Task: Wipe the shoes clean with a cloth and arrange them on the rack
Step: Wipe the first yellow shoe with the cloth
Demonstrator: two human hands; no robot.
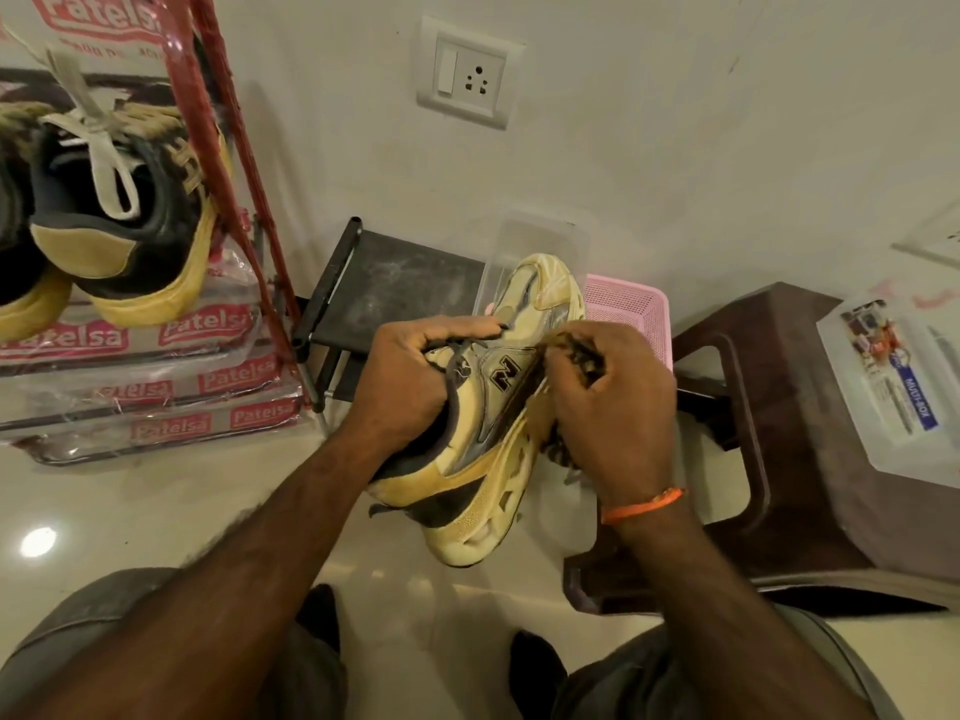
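Observation:
I hold a cream and yellow sneaker with grey trim and a dark N logo in mid air, turned on its side, toe away from me. My left hand grips it at the laces and tongue. My right hand clutches a dark patterned cloth and presses it against the sole's edge. A red-framed shoe rack stands at the left. On its shelf sits a black and yellow sneaker with white laces, and part of a second shoe shows at the left edge.
A low black shelf stands against the wall behind the shoe, with a clear plastic box and a pink basket beside it. A brown plastic stool at right carries a clear lidded box. My knees show below.

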